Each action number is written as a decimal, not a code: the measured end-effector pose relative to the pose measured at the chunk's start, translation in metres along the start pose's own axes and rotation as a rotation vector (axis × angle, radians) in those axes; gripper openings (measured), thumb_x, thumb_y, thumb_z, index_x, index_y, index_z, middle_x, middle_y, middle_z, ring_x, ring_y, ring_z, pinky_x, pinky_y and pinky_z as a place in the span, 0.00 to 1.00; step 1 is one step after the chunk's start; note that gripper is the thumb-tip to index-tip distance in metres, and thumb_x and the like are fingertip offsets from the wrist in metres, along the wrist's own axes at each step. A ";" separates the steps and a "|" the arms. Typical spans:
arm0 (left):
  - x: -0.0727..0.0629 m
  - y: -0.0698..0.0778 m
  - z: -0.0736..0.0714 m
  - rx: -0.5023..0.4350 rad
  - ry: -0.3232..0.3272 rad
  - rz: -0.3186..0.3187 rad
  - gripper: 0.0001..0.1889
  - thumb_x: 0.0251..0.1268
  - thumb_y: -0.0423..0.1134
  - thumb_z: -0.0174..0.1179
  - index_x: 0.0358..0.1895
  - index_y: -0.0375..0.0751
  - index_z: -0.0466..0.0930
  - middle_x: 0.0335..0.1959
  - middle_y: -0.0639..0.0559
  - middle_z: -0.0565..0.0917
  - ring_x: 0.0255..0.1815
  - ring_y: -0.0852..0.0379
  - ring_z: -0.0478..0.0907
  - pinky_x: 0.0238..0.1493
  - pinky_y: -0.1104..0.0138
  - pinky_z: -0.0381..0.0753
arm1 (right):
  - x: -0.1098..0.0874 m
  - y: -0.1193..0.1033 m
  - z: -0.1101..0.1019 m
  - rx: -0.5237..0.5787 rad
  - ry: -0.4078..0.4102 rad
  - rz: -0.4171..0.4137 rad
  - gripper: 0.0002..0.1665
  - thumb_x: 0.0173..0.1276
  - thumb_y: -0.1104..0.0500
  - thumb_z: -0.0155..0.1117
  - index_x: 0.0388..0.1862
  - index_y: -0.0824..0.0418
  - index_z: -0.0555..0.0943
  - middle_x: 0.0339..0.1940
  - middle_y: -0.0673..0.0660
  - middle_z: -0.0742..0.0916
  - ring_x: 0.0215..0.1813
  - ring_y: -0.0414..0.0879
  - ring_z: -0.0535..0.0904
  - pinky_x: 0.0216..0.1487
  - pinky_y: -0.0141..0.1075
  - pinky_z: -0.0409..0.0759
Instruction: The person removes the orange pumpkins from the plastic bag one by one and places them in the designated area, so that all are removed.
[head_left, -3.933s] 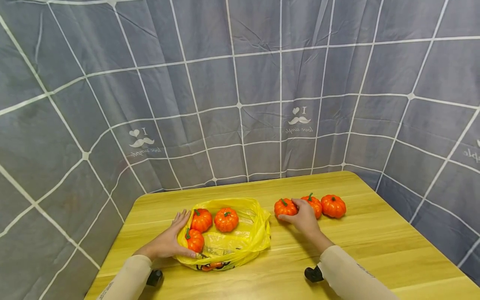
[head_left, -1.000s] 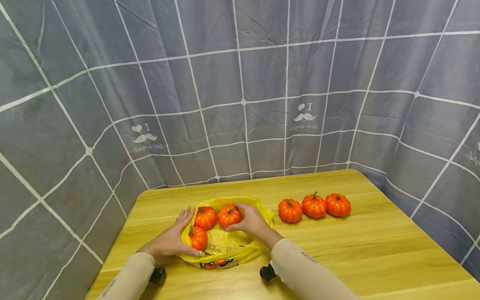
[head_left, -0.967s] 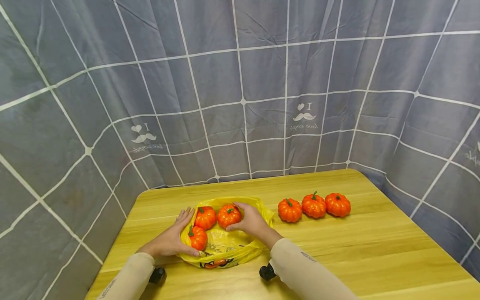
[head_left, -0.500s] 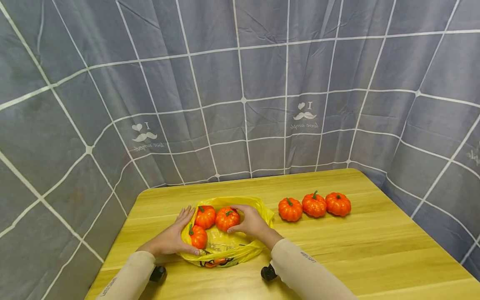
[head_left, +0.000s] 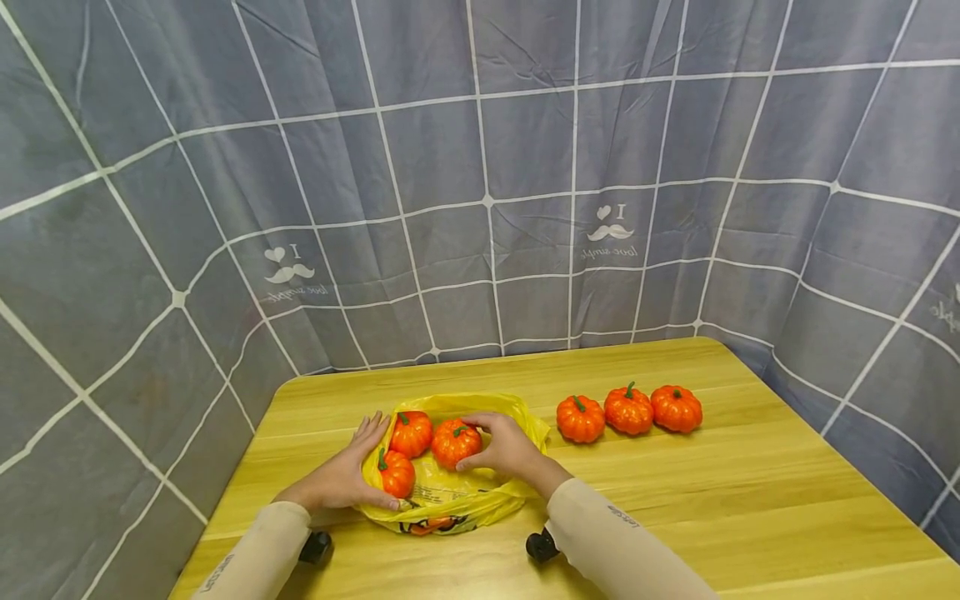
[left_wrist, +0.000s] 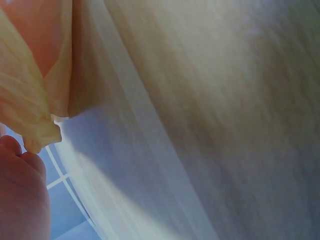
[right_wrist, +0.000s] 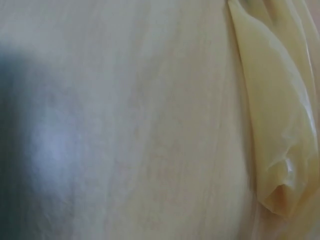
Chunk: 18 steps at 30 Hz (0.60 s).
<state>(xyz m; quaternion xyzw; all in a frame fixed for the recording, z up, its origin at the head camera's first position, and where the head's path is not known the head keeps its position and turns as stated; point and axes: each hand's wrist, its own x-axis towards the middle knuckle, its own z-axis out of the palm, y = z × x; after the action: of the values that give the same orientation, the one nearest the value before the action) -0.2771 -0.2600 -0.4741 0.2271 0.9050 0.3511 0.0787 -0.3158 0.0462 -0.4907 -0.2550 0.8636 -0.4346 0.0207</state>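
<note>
In the head view a yellow plastic bag [head_left: 495,508] lies spread open on the wooden table, with three small orange pumpkins inside. My right hand [head_left: 506,450] reaches over its right side and grips the rightmost pumpkin [head_left: 452,446], thumb on the near side and fingers on the far side. The two others, a back pumpkin [head_left: 412,435] and a front pumpkin [head_left: 397,475], sit at the bag's left. Against the bag's left edge rests my left hand [head_left: 345,477], fingers extended and thumb along the front. Part of the bag [right_wrist: 280,110] shows in the right wrist view.
Three more pumpkins stand in a row at the right of the table [head_left: 675,508]: a left one [head_left: 580,419], a middle one [head_left: 628,410] and a right one [head_left: 677,408]. A grey checked curtain [head_left: 420,167] surrounds the table's back and sides.
My right hand has gone from the table's leftmost pumpkin into the bag, where it has shifted the gripped pumpkin slightly nearer to me. The left hand stays at the bag's edge.
</note>
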 end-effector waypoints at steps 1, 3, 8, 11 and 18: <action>0.000 0.000 0.000 0.003 -0.001 0.000 0.70 0.42 0.56 0.81 0.83 0.43 0.39 0.82 0.40 0.33 0.80 0.35 0.25 0.69 0.30 0.36 | 0.000 0.000 0.000 -0.001 -0.002 0.001 0.43 0.51 0.54 0.85 0.66 0.62 0.79 0.65 0.59 0.80 0.66 0.59 0.75 0.63 0.48 0.76; -0.001 0.000 -0.001 0.005 -0.003 0.001 0.70 0.43 0.56 0.81 0.83 0.43 0.39 0.82 0.40 0.33 0.79 0.34 0.25 0.68 0.30 0.36 | 0.000 -0.001 0.000 -0.004 -0.004 0.001 0.43 0.51 0.54 0.85 0.66 0.62 0.79 0.65 0.59 0.81 0.66 0.58 0.75 0.63 0.48 0.76; -0.001 0.001 -0.001 -0.003 -0.003 0.005 0.70 0.43 0.55 0.82 0.83 0.41 0.39 0.82 0.39 0.33 0.79 0.34 0.24 0.68 0.30 0.35 | 0.000 -0.003 -0.001 0.009 -0.007 -0.010 0.42 0.51 0.55 0.85 0.65 0.64 0.79 0.64 0.60 0.81 0.66 0.59 0.75 0.64 0.48 0.75; 0.000 0.000 0.000 -0.003 -0.011 0.002 0.70 0.43 0.56 0.81 0.83 0.41 0.39 0.82 0.40 0.32 0.79 0.35 0.24 0.69 0.31 0.34 | -0.002 -0.003 -0.001 0.025 -0.006 0.000 0.42 0.52 0.55 0.85 0.66 0.63 0.79 0.65 0.59 0.81 0.67 0.59 0.75 0.64 0.48 0.75; 0.000 -0.002 -0.001 -0.001 -0.001 0.002 0.70 0.42 0.57 0.81 0.83 0.42 0.39 0.82 0.41 0.34 0.80 0.35 0.26 0.69 0.31 0.36 | -0.002 -0.008 -0.006 0.080 0.024 0.017 0.43 0.51 0.55 0.85 0.66 0.62 0.79 0.65 0.60 0.81 0.68 0.60 0.74 0.66 0.51 0.72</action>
<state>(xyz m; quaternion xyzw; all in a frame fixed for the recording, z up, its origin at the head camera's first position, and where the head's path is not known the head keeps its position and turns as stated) -0.2779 -0.2621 -0.4743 0.2282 0.9046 0.3514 0.0785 -0.3122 0.0482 -0.4812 -0.2413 0.8477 -0.4717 0.0245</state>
